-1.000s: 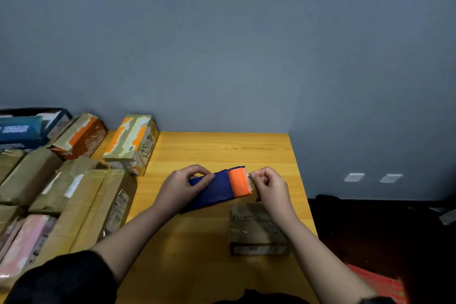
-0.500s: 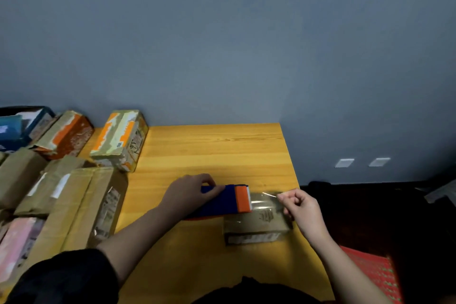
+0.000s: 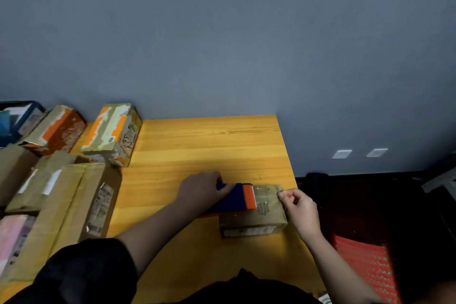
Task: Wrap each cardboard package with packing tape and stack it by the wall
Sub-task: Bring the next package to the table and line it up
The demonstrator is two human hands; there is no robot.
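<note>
Cardboard package lies near the table's right edge. Both forearms reach forward: left hand grips the blue-orange tape dispenser over it, right hand pinches the clear tape end.

Dispenser on package (table's right).

Blue-grey wall behind, matte, unmarked. Yellow wooden counter, grain running left to right, far edge butted against wall. Two white wall plates low on wall, side by side, past counter's right edge. Dark floor below them. Red patterned mat on floor off counter's near right corner. Pale angular object at far right of floor, too blurred to identify.
</note>
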